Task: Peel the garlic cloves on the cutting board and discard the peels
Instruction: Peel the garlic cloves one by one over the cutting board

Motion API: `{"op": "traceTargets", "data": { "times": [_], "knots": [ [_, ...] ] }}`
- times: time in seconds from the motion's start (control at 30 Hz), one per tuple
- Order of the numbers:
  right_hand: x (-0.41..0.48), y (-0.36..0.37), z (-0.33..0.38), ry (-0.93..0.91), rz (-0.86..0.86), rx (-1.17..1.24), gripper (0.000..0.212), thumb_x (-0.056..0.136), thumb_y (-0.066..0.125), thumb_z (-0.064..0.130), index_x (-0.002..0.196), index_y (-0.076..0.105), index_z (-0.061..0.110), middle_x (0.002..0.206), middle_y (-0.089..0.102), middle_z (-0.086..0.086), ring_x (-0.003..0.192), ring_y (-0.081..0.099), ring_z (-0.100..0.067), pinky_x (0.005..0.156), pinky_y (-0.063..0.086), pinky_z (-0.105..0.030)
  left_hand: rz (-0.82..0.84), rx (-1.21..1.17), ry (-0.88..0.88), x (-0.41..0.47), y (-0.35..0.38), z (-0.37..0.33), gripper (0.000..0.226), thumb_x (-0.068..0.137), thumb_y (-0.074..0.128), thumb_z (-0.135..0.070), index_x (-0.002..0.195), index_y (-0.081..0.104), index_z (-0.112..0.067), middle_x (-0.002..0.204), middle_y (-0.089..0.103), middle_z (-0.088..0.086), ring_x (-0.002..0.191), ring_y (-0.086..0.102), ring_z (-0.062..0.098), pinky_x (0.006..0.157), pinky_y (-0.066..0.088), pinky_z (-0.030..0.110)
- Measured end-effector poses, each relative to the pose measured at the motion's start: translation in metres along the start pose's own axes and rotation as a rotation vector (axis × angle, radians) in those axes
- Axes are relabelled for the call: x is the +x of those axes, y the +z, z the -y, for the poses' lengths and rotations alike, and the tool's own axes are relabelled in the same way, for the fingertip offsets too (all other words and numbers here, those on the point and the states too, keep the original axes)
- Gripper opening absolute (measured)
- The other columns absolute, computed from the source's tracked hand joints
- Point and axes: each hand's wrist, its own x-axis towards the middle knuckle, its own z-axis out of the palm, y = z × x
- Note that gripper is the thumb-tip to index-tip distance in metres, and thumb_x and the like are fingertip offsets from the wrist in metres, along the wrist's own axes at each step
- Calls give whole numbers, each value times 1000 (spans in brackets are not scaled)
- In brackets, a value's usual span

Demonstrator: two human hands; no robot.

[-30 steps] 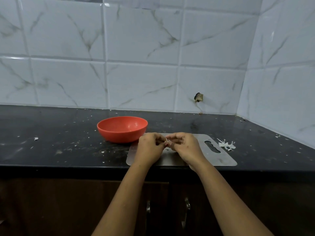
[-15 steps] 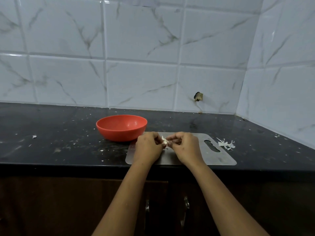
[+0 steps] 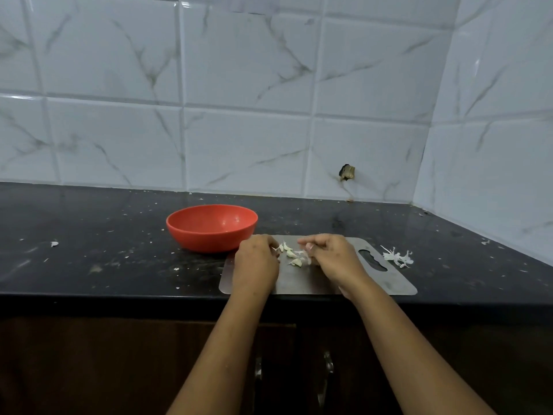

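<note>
Firstly, two bare forearms (image 3: 215, 354) rose from the bottom edge across dark cabinet doors (image 3: 119, 369); both reached over the front edge of the black countertop (image 3: 89, 250). The left hand (image 3: 256, 265) sat over the left part of the grey cutting board (image 3: 389, 283); its fingers were curled, the tips pinching a pale fragment (image 3: 276, 249); whether that fragment was clove or skin could not be told. The right hand (image 3: 332, 259) sat over the middle of the board; its fingers were curled narrow, pinching a thin white peel scrap (image 3: 309, 248). Between the two hands, the garlic cloves (image 3: 294, 259) lay loose on the board. A peel pile (image 3: 396, 257) lay on the countertop just beside the board's far right corner, near its handle slot (image 3: 372, 260). A red bowl (image 3: 211, 227) stood upright just beside the far left corner; white flecks were scattered over the countertop to its left. Farthest back, a marbled white tiled wall (image 3: 239, 115) met the countertop; a small dark hole (image 3: 346, 172) showed low in it.
</note>
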Motion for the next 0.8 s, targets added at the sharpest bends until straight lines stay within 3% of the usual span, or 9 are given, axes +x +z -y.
{"op": "traceTargets", "data": {
  "times": [0.07,0.17,0.27,0.33,0.4,0.5,0.63,0.73,0.8],
  "knots": [
    [6,-6,-2,12,-5,49,29,100,45,6,96,69,21,99,70,-2,90,66,-10,85,53,-24,-1,-10,4,0,0,0,25,91,56,-6,106,70,-21,106,67,0,92,60,13,74,40,21],
    [17,-19,-4,29,-134,145,30,101,39,2,96,68,11,90,68,-9,75,61,-12,65,49,-15,8,-39,26,2,1,0,28,91,56,-4,107,69,-23,105,65,-4,92,58,8,73,38,18],
    [25,-33,-9,-18,-246,-58,30,96,43,-1,94,69,14,86,68,-3,76,59,-11,64,45,-11,94,-45,110,4,2,-3,20,91,61,-20,108,70,-28,115,64,-5,107,55,13,85,41,23],
    [26,-40,-9,-58,-206,-223,29,92,50,-1,92,72,17,88,69,2,82,61,-9,63,41,-5,176,49,210,4,2,-9,20,90,62,-33,109,69,-35,122,61,-11,119,45,17,95,37,29],
    [25,-41,-8,-57,-64,-351,21,90,60,4,99,74,18,94,68,5,77,57,-2,64,38,-9,222,152,268,2,4,-13,20,90,60,-39,108,69,-38,124,59,-14,122,42,17,99,35,33],
    [19,-35,-10,-76,158,-509,21,90,65,14,108,73,19,106,70,4,78,55,-1,69,37,-14,152,325,324,1,9,-12,19,93,55,-35,104,70,-37,121,61,-13,118,45,16,94,35,36],
    [15,-29,-12,-122,129,-578,20,94,61,19,111,72,20,114,69,5,92,55,-8,78,37,-20,54,389,322,7,7,-4,20,94,53,-25,100,69,-35,117,61,-10,112,45,17,88,34,34],
    [14,-27,-13,-141,108,-641,17,96,56,23,103,72,20,104,69,5,93,59,-13,79,43,-27,29,396,302,9,4,1,23,94,54,-20,103,68,-35,117,61,-10,112,45,16,88,35,33],
    [13,-25,-13,-163,77,-588,15,97,55,20,97,70,20,92,68,6,84,59,-10,74,43,-24,5,332,307,9,4,2,20,92,58,-25,107,67,-34,119,61,-12,112,46,16,88,35,32]
  ]
}}
